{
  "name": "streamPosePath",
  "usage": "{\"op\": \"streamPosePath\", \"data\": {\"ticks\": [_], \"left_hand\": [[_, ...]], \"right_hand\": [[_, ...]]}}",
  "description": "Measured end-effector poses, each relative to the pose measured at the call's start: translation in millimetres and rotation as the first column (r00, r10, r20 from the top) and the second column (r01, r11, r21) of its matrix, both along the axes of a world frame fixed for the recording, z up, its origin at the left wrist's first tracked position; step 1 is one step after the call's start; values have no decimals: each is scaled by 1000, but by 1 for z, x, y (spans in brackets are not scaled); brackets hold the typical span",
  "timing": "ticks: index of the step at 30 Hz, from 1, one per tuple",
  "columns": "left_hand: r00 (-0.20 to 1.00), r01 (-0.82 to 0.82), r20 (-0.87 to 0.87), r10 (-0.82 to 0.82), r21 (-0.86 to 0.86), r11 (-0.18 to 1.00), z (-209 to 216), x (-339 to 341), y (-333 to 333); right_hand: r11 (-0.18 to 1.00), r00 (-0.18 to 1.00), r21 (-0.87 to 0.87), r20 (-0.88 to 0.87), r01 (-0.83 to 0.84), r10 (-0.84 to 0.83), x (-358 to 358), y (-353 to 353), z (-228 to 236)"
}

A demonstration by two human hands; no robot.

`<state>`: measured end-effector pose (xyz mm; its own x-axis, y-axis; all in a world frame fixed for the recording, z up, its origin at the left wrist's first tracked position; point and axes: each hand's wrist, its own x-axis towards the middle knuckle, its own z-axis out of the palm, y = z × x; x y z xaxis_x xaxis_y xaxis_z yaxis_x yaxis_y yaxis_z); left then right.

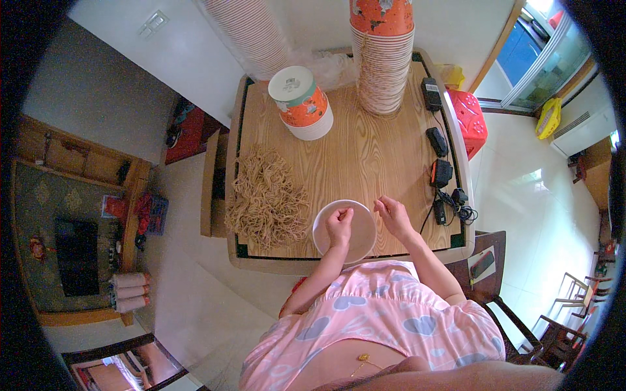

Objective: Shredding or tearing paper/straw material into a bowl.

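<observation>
Wooden table (pixel 365 163) — bowl (pixel 344 231) under hands

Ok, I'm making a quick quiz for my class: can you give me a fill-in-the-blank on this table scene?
1. The left hand reaches into a white ____.
2. The pile of noodles lies to the ____ of the bowl.
3. The tall stack of paper cups has an ____ top.
4. The table is made of ____.

Missing words: bowl; left; orange; wood

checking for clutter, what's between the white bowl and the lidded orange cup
In the head view, only bare wooden table lies between the white bowl and the lidded orange cup; the noodle pile sits off to the left.
</observation>
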<state>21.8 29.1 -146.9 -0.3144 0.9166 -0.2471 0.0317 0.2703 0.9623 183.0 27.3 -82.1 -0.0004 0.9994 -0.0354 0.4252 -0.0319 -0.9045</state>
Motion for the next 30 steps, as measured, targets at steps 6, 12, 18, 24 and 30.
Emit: {"op": "streamPosePath", "data": {"ticks": [6, 12, 18, 24, 30], "left_hand": [[1000, 13, 21, -14, 42, 999, -7, -1, -1], [1000, 14, 7, -14, 34, 999, -6, 0, 1], [999, 4, -35, -3, 30, 1000, 3, 5, 2], [999, -25, 35, 23, 53, 998, -7, 5, 4], [998, -32, 55, 30, 48, 998, -2, 8, 4]], "right_hand": [[1000, 1000, 26, -23, -12, 12, -1, 0, -3], [1000, 1000, 15, -20, -23, 24, -1, 0, -1], [999, 993, -28, -118, -21, 18, -5, 6, -25], [960, 916, -238, -398, -148, 42, -14, 31, -45], [886, 852, -391, -523, -249, 9, -20, 42, -54]]}}
